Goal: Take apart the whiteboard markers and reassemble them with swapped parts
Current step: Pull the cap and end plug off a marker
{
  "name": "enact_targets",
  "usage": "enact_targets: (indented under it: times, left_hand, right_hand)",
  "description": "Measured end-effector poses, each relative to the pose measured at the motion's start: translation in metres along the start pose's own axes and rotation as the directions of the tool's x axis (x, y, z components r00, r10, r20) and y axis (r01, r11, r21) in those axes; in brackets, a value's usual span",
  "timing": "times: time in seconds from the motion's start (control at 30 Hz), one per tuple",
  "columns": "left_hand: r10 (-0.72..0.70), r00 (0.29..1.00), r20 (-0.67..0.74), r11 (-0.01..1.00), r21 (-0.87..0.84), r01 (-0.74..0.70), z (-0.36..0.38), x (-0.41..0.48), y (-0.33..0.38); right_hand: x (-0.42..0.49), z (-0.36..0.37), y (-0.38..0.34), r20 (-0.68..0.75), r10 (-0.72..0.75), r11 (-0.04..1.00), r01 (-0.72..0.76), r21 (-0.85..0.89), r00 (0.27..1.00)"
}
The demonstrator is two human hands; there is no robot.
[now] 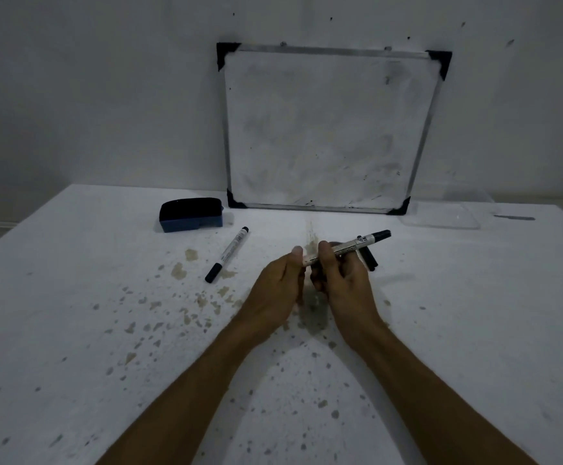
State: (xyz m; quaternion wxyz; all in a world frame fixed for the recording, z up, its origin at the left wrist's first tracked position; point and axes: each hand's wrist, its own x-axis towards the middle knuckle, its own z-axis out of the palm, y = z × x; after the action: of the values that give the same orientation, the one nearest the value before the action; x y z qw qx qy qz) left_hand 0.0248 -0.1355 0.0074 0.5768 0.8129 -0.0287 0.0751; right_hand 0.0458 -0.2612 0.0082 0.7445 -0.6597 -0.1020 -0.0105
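Both hands meet over the middle of the stained tabletop [72,297], each clamped on one marker [350,246]. The right hand [344,280] wraps the barrel, its capped black end angled up and right, while the left hand [278,280] pinches the near end, probably to twist or pull that end free. A second marker [228,254] lies whole to the left, likely waiting its turn. Dark loose pieces [370,260] rest just behind the right hand. An eraser [189,214] and whiteboard [327,129] stand further back.
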Motion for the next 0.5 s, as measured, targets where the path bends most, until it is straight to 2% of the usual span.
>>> enact_targets:
  times: [0.03, 0.1, 0.27, 0.43, 0.5]
  left_hand:
    - [-0.070, 0.997, 0.022, 0.990, -0.118, 0.072, -0.002, 0.002, 0.003]
    - [-0.120, 0.991, 0.055, 0.974, -0.187, 0.128, -0.006, 0.004, 0.004]
    - [0.000, 1.000, -0.009, 1.000, -0.029, 0.000, 0.002, -0.002, 0.000]
    - [0.098, 0.993, -0.062, 0.980, 0.177, -0.086, 0.004, -0.002, -0.006]
    - [0.090, 0.993, -0.072, 0.979, 0.189, -0.075, 0.007, -0.001, -0.006]
  right_hand:
    - [0.000, 0.000, 0.000, 0.006, -0.022, 1.000, 0.022, 0.004, 1.000]
    - [0.000, -0.001, 0.000, 0.031, -0.036, 0.999, 0.036, 0.014, 0.999]
    - [0.004, -0.002, 0.003, 0.018, 0.069, 0.998, -0.069, -0.014, 0.997]
    - [0.002, -0.005, 0.005, 0.083, 0.054, 0.997, -0.049, -0.057, 0.995]
    - [0.001, -0.002, 0.006, 0.089, 0.063, 0.997, -0.060, -0.043, 0.994]
